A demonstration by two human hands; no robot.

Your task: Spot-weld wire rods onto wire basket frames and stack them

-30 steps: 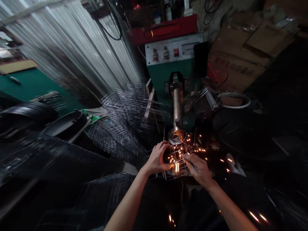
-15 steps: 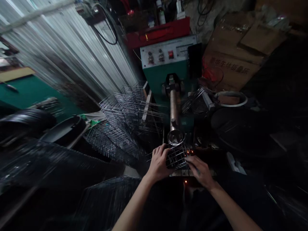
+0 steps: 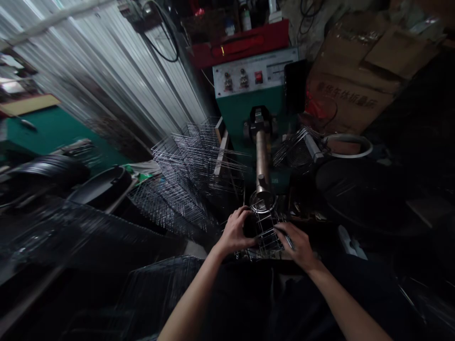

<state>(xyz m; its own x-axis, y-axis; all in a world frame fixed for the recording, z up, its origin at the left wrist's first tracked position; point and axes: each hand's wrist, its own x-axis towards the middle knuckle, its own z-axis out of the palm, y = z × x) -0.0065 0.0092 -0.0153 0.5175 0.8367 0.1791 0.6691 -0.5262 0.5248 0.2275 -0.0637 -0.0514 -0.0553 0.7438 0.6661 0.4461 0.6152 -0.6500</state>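
Note:
Below the tip of the welder's metal arm [image 3: 262, 158] lies a small wire grid [image 3: 267, 237], with a round metal ring [image 3: 262, 203] at its far edge. My left hand [image 3: 234, 233] curls around the grid's left side, thumb towards me and fingers on the far side. On the right side of the grid is my right hand [image 3: 297, 244], its fingertips pinched together at the wires. A thin shiny metal wire [image 3: 289, 241] shows under its fingers; the rest of that wire is hidden. Shadow and blur obscure the grid's near edge.
Behind stands the green welder cabinet [image 3: 234, 111] with knobs and a red switch. Stacked wire racks [image 3: 192, 166] lean to its left. A cardboard box [image 3: 348, 90] and a metal hoop [image 3: 366, 142] are at the right. More wire grids [image 3: 159, 279] lie near my left forearm.
Orange sparks near my right hand are gone. The grid has shifted towards me and turned slightly between my hands. The whole view has swung a little, so the surroundings sit further right.

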